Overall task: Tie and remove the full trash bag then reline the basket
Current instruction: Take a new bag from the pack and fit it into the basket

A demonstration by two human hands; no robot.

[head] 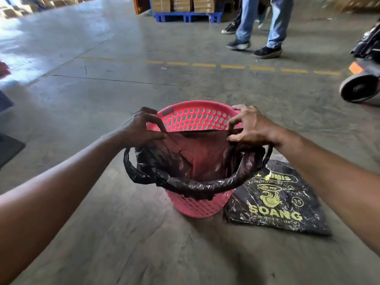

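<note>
A pink perforated plastic basket stands on the concrete floor in front of me. A thin black trash bag hangs inside it, its near edge rolled over the basket's front rim. My left hand pinches the bag's far edge at the left side of the rim. My right hand pinches the same edge at the right side, and the edge is stretched taut between them. The far wall of the basket is bare above the bag. One bag handle loops out at the left.
A flat black pack of bags with yellow print lies on the floor right of the basket. Two people's legs stand beyond a yellow dashed line. A wheeled machine sits at the right, and a blue pallet of cartons is far back.
</note>
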